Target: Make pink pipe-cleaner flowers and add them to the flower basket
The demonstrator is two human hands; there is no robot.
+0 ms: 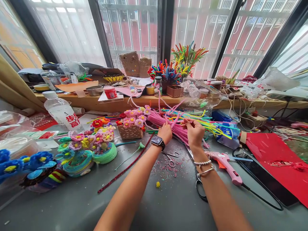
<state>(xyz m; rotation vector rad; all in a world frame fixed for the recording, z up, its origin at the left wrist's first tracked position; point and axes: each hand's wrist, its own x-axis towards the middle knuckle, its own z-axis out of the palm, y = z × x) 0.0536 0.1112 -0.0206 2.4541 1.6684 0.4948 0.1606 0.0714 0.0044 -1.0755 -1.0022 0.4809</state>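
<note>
A thick bundle of pink pipe cleaners [156, 118] lies across the middle of the table. My left hand [165, 131], with a black watch on the wrist, is closed at the near side of the bundle, gripping a pink pipe cleaner that loops up. To its right my right hand [195, 131] is pinched closed near the other end of a pink strand; its fingertips partly hide what they hold. Under my hands lie small scissors [171, 158] among pink clippings. Larger scissors [201, 188] lie partly beneath my right wrist. Beside my left hand is a basket [130, 132] with pink pipe-cleaner flowers [134, 118].
Left are flower pots [104, 154] of pipe cleaners, a plastic bottle [63, 112] and a dark red glittery strand [125, 170]. Right are a pink glue gun [226, 165] with a cord, a black tablet-like slab [267, 179] and red sheets [276, 154]. A cluttered sill [93, 104] runs behind.
</note>
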